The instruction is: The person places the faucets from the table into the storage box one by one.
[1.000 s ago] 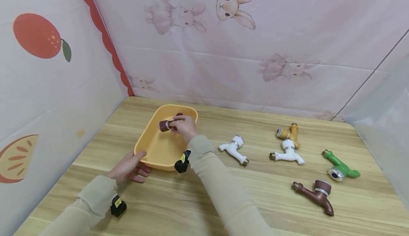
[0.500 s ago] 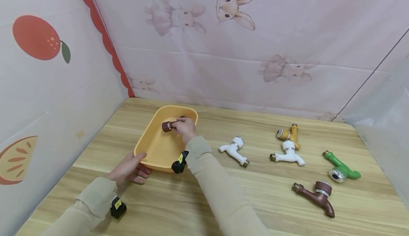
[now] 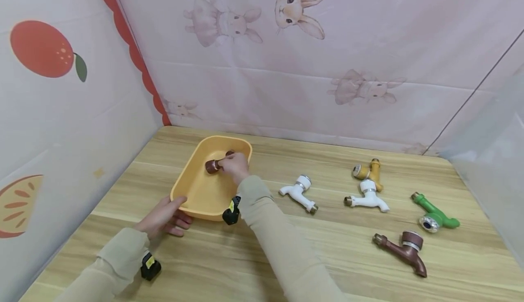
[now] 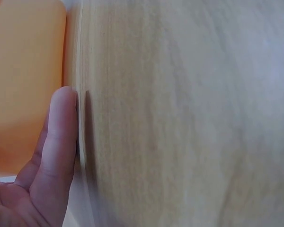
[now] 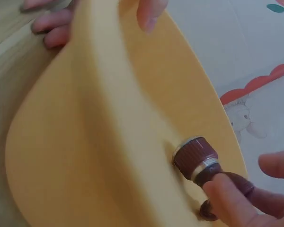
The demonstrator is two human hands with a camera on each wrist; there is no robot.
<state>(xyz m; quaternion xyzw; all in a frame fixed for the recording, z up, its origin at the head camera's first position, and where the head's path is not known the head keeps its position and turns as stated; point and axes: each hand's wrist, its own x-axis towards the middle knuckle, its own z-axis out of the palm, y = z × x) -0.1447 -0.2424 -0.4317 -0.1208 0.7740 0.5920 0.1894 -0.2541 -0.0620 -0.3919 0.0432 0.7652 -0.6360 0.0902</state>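
Note:
A brown tap with a ridged round knob (image 3: 212, 166) is inside the yellow plastic basin (image 3: 200, 190), close over its floor. My right hand (image 3: 236, 166) holds it by the body, between the knob and the spout. In the right wrist view, one fingertip presses the neck of the tap (image 5: 196, 156) while another finger stands apart from it. My left hand (image 3: 163, 218) grips the near left corner of the basin, thumb over the rim and fingers outside below it. The left wrist view shows an extended finger (image 4: 59, 142) beside the basin wall (image 4: 26, 71).
Right of the basin lies a white tap (image 3: 300, 193). Farther right are a yellow tap (image 3: 373, 174), another white tap (image 3: 367, 197), a green tap (image 3: 437, 213) and a second brown tap (image 3: 403, 251). Printed cloth walls (image 3: 266, 97) enclose the wooden table (image 3: 229, 265).
My right hand has shifted slightly within the basin, and the brown tap's knob now sits a little lower. My left hand keeps its grip on the rim.

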